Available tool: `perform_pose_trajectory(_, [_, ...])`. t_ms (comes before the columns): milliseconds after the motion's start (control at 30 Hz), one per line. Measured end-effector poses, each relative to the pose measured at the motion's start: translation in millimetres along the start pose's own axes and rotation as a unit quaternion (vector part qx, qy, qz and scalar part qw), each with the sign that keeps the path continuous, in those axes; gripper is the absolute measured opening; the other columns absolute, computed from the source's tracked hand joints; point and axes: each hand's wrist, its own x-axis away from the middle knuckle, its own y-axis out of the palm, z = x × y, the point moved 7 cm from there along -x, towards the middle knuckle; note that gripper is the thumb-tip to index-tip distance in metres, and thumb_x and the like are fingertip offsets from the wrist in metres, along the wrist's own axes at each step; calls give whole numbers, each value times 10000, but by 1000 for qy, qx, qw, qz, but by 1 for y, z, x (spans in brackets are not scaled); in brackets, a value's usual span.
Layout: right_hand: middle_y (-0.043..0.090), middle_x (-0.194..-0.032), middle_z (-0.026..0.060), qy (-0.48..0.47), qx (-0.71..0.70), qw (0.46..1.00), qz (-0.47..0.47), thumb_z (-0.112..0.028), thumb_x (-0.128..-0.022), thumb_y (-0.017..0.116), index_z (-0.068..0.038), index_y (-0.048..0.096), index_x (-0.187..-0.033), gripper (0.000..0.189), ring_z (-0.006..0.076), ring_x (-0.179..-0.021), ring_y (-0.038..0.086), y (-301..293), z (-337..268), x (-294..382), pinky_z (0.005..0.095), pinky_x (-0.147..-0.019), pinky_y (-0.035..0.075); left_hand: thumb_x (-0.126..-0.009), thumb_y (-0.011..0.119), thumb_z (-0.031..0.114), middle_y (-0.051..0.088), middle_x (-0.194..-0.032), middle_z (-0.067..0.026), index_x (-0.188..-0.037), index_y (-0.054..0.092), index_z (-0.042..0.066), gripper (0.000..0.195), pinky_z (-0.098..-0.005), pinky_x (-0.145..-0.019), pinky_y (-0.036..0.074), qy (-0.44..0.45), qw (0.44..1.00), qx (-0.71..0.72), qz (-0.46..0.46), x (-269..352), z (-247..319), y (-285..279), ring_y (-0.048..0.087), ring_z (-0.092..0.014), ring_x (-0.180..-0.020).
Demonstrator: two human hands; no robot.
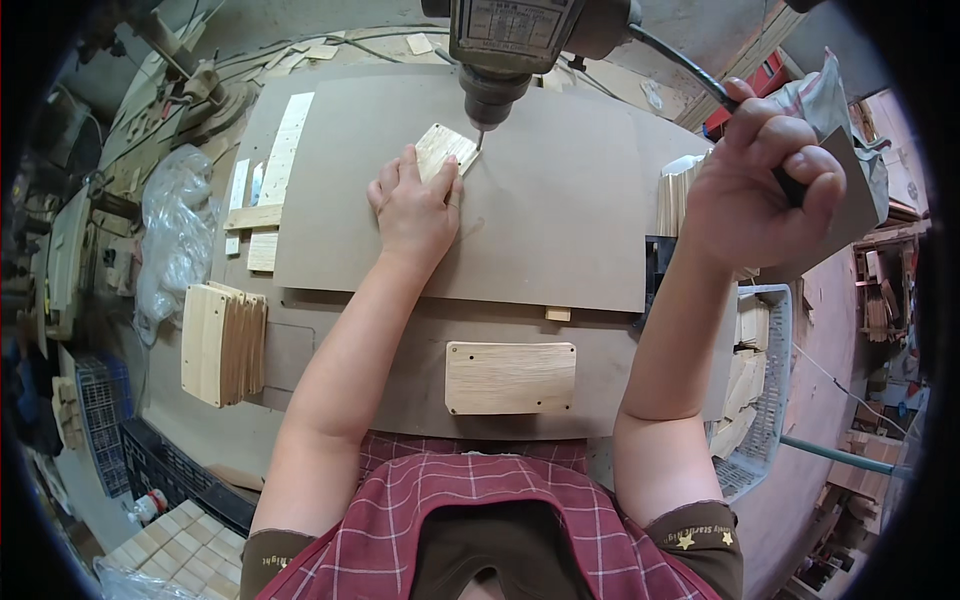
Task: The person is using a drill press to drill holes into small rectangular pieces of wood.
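My left hand (415, 206) presses a small wooden board (442, 146) flat on the grey-brown sheet (555, 217) under a drill press (499, 67). The thin bit (480, 140) meets the board near its right corner; whether it has entered the wood is hard to tell. At least one hole shows at the board's far corner. Up on the right, my right hand (765, 176) is closed around the feed lever (686, 64) of the drill press. Nearer my body lies another wooden board (510, 379) with several drilled holes at its corners and edges.
A stack of drilled boards (223, 345) stands at the left, beside a clear plastic bag (176, 232). Wood strips (285, 150) lie along the sheet's left edge. At right are more stacked boards (673, 199) and a plastic crate (772, 390) of wood pieces. A black crate (184, 469) sits lower left.
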Motion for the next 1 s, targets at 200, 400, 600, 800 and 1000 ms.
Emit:
perform_pose_trajectory(200, [374,-636,87,92,-61,994,-26,-190,-896,348,-48,486,-775,232,243,-609,355,-21,11,-47,543,-864,381,-772,603,275,491,-1190,-192,-1011,649,241,246,-430,-835,319,0,1000,8,11,-3,2,1,452,-317,-1034])
perform_pose_trajectory(400, [583,-919,73,185,97,947,244,-158,-910,409,-46,549,-995,198,163,-859,562,-26,44,-102,296,-726,451,-781,595,268,489,-1190,-199,-1037,639,232,262,-440,-846,321,-18,1000,10,-2,5,-11,-5,451,-323,-1037])
perform_pose_trajectory(600, [581,-984,68,178,-37,975,129,-148,-913,397,-84,513,-1095,225,183,-883,564,-131,104,-125,315,-773,461,-780,619,225,483,-1211,-226,-1086,615,157,314,-435,-867,318,51,997,34,55,30,-6,-74,464,-336,-1039])
perform_pose_trajectory(800, [576,-1003,46,82,-48,981,-169,-193,-940,346,-97,520,-1090,249,156,-887,566,-111,95,-138,298,-775,474,-759,651,223,486,-1222,-229,-1119,594,120,379,-402,-868,321,91,989,40,111,40,5,-129,475,-337,-1029])
perform_pose_trajectory(1000, [594,-956,41,179,-86,979,-36,-256,-931,364,-108,535,-1070,266,157,-866,572,-108,97,-135,293,-756,476,-743,668,262,493,-1224,-205,-1135,576,85,439,-400,-894,313,33,993,67,91,43,-2,-127,469,-329,-1045])
